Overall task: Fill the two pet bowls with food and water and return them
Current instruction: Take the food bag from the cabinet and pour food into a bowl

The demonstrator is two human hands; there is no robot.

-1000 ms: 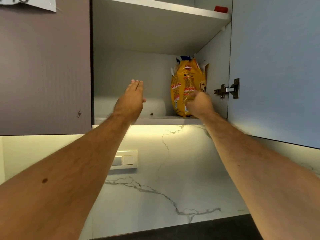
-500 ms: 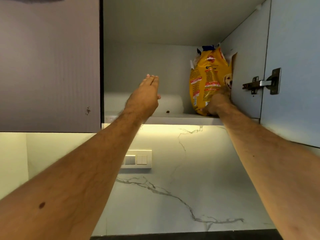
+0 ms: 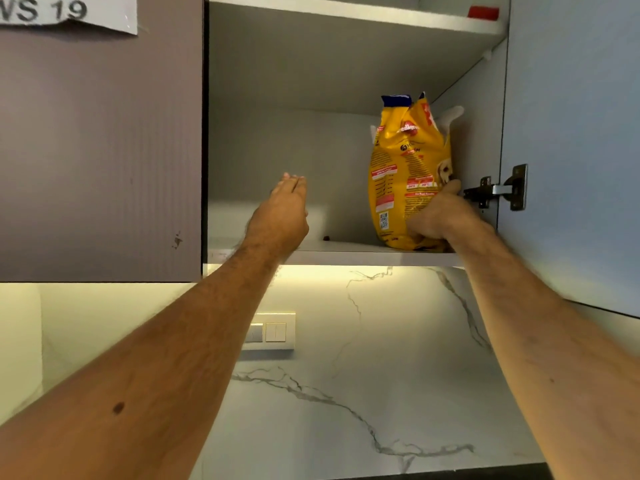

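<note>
A yellow pet food bag point(image 3: 405, 168) with a crumpled, rolled top stands upright at the right end of the lower shelf point(image 3: 346, 252) in an open wall cupboard. My right hand point(image 3: 438, 216) grips the bag low on its right side, fingers curled round it. My left hand point(image 3: 282, 211) is raised in front of the shelf's middle with straight fingers pointing up, well left of the bag and holding nothing. No pet bowl is in view.
The open cupboard door point(image 3: 575, 133) hangs at the right on a metal hinge point(image 3: 498, 188). A shut grey door point(image 3: 100, 150) is at the left. A red object point(image 3: 483, 12) lies on the upper shelf. A switch plate point(image 3: 273, 332) sits on the marble wall below.
My right hand has shifted its hold on the bag's lower right side, and the bag now stands a little more upright. My left hand has stayed raised and open. The camera tilted up.
</note>
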